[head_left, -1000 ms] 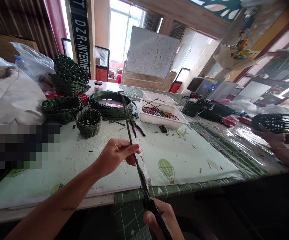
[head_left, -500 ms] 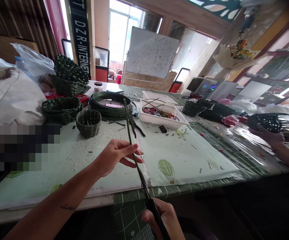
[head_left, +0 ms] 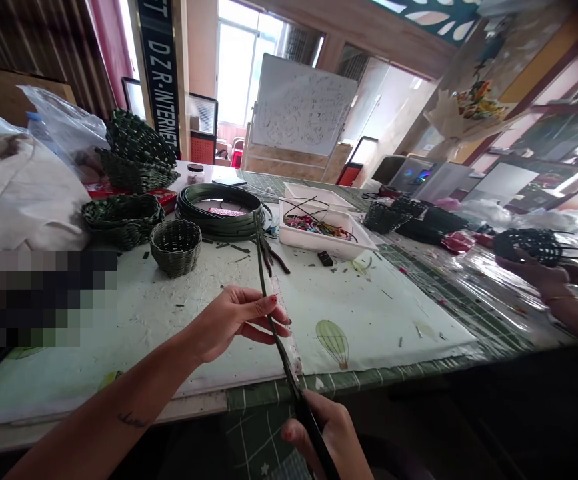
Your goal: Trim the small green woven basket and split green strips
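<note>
My left hand (head_left: 249,315) pinches a narrow dark green strip (head_left: 261,267) between thumb and fingers, above the front of the table. The strip points up and away, and its lower end runs to the blades of black-handled scissors (head_left: 309,420). My right hand (head_left: 336,433) is wrapped round the scissors' handles, below the table's front edge. Whether the blades have cut into the strip I cannot tell. Beyond my left hand stand a small woven basket (head_left: 176,248) and a coil of dark green strip (head_left: 219,227). Dark-handled pliers (head_left: 276,259) lie beside the coil.
Larger woven baskets (head_left: 123,217) and a pale cloth bag (head_left: 19,193) stand at left. A white tray (head_left: 326,248) holds colourful small items. A small black block (head_left: 325,258) and scraps lie on the white sheet. At right, another person's hands (head_left: 543,277) hold a dark basket.
My left hand has shifted slightly down and right along with the strip, whose far tip sits lower. The scissors stay almost in place. The other person's basket has turned a little.
</note>
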`<control>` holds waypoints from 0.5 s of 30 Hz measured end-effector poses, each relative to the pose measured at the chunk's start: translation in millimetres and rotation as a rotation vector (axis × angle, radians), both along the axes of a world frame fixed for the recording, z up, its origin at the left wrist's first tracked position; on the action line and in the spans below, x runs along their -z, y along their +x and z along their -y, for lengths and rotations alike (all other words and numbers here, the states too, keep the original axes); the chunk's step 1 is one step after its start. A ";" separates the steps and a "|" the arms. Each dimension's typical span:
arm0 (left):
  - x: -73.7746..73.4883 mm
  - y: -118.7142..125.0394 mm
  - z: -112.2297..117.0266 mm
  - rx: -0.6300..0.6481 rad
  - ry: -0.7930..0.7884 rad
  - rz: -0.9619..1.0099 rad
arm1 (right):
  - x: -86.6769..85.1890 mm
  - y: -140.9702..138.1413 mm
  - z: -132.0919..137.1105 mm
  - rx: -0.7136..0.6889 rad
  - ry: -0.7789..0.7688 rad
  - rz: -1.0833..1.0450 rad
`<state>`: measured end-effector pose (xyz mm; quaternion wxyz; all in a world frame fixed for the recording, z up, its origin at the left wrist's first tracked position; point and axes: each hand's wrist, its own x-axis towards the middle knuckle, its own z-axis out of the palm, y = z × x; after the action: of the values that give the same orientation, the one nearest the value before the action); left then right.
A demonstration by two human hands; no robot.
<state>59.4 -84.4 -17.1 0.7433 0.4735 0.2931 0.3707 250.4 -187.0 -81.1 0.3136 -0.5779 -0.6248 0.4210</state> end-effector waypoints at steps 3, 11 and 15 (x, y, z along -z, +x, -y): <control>1.0 1.4 2.1 0.010 0.005 -0.007 | 0.8 4.1 -0.1 -0.059 -0.031 0.031; 2.4 5.0 5.2 0.001 0.009 -0.017 | -1.0 3.8 -0.6 -0.095 -0.063 -0.001; 1.7 3.8 4.9 -0.012 0.013 -0.011 | -1.5 -1.4 -0.6 -0.033 -0.072 -0.005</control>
<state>63.2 -89.3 -18.8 0.7364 0.4787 0.2975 0.3743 249.0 -186.4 -79.6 0.2873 -0.5775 -0.6178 0.4498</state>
